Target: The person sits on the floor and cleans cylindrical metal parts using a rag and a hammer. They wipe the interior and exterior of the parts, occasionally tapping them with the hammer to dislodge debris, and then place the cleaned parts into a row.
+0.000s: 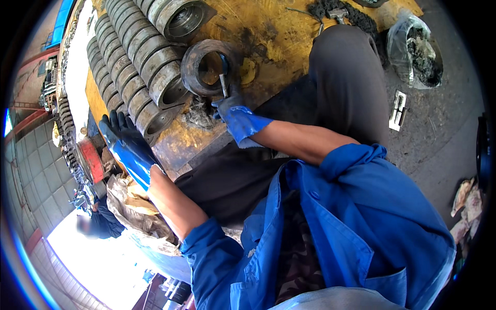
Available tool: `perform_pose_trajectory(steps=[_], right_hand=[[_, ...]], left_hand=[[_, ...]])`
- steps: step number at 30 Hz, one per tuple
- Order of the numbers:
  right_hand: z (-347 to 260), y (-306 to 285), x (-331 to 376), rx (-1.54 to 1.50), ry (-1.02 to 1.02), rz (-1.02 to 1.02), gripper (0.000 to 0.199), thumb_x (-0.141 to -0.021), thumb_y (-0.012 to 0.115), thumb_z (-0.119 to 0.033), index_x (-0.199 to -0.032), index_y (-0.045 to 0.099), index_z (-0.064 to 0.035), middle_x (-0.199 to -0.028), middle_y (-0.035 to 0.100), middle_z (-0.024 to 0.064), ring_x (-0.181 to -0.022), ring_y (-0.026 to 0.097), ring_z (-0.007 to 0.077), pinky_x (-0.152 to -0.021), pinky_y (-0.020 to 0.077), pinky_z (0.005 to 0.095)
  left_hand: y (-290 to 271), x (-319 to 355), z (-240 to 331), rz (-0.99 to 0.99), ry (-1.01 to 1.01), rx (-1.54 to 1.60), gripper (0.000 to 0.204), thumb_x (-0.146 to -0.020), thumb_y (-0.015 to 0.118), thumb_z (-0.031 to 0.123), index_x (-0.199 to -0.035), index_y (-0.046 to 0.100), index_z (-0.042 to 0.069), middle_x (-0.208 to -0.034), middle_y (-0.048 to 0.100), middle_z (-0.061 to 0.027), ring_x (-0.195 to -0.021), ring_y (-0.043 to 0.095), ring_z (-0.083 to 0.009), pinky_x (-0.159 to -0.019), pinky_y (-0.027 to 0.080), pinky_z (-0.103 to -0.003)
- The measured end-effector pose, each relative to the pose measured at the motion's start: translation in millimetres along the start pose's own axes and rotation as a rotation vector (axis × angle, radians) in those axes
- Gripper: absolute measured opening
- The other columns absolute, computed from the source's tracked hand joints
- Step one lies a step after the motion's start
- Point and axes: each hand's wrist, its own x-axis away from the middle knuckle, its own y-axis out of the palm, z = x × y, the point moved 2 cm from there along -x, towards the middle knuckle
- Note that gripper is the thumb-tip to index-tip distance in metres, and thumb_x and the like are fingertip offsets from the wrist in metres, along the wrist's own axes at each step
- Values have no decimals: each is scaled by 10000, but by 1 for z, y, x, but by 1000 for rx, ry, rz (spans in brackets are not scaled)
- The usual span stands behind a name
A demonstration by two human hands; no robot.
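Note:
My left hand, in a blue and black rubber glove, is open with its fingers stretched out beside the near ends of the rows of metal rings. Whether it touches them I cannot tell. My right hand, gloved in blue, is closed around a short metal rod-like tool, whose exact kind I cannot make out. The rod points up at a single thick metal ring, which stands apart from the rows. Below that ring lies a grey tuft of fibre or shavings.
The stained yellow work surface bears the rings and a hammer in dark shavings. On the floor at right are a clear plastic bag of dark scraps and a white metal piece. A crumpled sack sits beside my left forearm.

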Motion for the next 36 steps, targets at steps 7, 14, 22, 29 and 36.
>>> perform_pose_trajectory(steps=[7,14,22,29,36], right_hand=[[77,20,-18,-67,180,-22,367,-930,576,-159,-1264,457,-66,-814,665,164,-651,643,249,-539,509,387],[88,1,-50,-222,11,-39,389,-927,618,-207,-1278,503,-84,-910,644,130,-665,586,216,-565,486,354],[-14,-4,74,-179,230,92,350,-973,528,-79,-1305,523,-188,-845,578,29,-654,518,161,-477,437,313],[42,-20,22,-169,122,23,390,-993,484,-57,-1360,521,-183,-785,561,32,-575,448,174,-501,465,376],[44,-41,4,244,-65,-26,592,-917,515,26,-1461,420,-186,-945,629,69,-734,571,183,-619,509,376]], left_hand=[[-44,1,-8,120,-48,-11,817,-967,513,538,-1502,229,-10,-1521,316,-245,-1427,292,-349,-1194,141,-438],[-50,0,-13,102,-39,-29,840,-951,531,543,-1500,228,-17,-1523,307,-256,-1423,301,-354,-1194,155,-439],[-64,8,3,123,-21,-27,843,-954,522,553,-1512,215,1,-1540,282,-249,-1441,274,-351,-1199,135,-438],[-43,-4,-5,106,-3,-48,738,-1001,448,494,-1503,242,-7,-1528,305,-248,-1423,303,-374,-1187,217,-433],[-38,-1,-2,101,1,22,850,-964,517,529,-1517,191,-28,-1546,272,-258,-1442,267,-360,-1197,142,-439]])
